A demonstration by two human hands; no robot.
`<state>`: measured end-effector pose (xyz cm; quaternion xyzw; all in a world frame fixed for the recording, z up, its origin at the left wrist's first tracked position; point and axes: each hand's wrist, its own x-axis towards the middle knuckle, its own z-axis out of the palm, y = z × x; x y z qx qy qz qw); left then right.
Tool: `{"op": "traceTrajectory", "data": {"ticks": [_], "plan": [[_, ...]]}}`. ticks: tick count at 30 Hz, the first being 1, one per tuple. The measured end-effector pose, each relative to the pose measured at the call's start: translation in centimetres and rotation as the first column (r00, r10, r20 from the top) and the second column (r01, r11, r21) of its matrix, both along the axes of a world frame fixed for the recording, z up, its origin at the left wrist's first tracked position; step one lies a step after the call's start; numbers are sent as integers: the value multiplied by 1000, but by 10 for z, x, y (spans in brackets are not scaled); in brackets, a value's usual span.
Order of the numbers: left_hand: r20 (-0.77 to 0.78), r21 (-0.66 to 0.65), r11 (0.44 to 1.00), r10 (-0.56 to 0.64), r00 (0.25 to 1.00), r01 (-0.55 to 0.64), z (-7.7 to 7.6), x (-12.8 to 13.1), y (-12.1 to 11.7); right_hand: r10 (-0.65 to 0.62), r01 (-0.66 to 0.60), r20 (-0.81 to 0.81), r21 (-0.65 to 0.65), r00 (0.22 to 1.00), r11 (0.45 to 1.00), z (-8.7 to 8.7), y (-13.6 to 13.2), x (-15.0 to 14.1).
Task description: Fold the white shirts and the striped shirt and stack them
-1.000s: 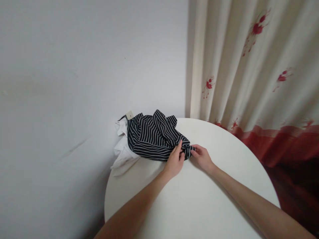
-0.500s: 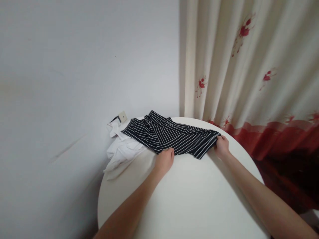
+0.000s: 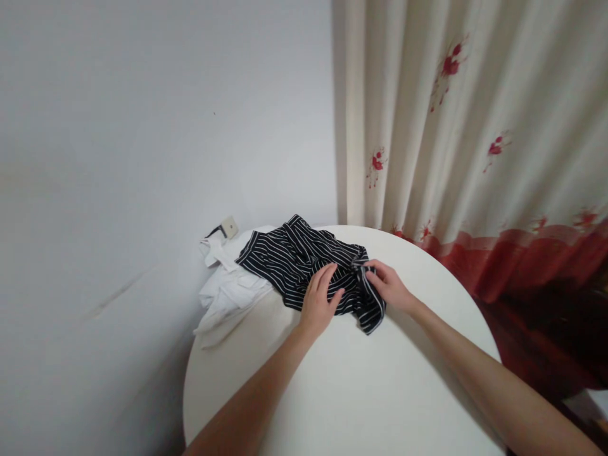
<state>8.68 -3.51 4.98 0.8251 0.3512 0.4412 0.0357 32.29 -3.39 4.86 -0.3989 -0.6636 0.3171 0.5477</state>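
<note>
A black garment with white stripes [image 3: 278,256] lies crumpled on the far part of the round white table [image 3: 370,392]. My left hand [image 3: 319,304] rests on its near edge with fingers spread apart. At the garment's right end my right hand [image 3: 390,285] pinches a bunched fold between thumb and fingers. One striped flap hangs toward me beneath that fold. To the left, partly under the striped cloth, is a rumpled white garment [image 3: 230,291].
A plain wall [image 3: 166,158] borders the table on the left and back, with a socket plate [image 3: 230,227] low on it. On the right hangs a cream curtain with red flowers [image 3: 408,126]. A pale object [image 3: 589,405] shows at the lower right.
My right hand first drew the striped garment out to the right, then brought its end back inward and bunched it. My left hand closed on the near edge, then opened. The view shifted slightly right.
</note>
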Motion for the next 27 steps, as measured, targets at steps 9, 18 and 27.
{"op": "traceTrajectory", "data": {"ticks": [9, 18, 27], "plan": [[-209, -157, 974, -192, 959, 161, -10, -4, 8, 302, -313, -82, -248, 950, 917, -11, -13, -32], [-11, -188, 975, 116, 993, -116, -3, -8, 10, -270, 265, 327, 59, 906, 962, 5, -57, -61], [315, -242, 966, -7, 949, 87, 38, -12, 3, -285, 332, 203, -257, 937, 908, -21, -44, -22]]}}
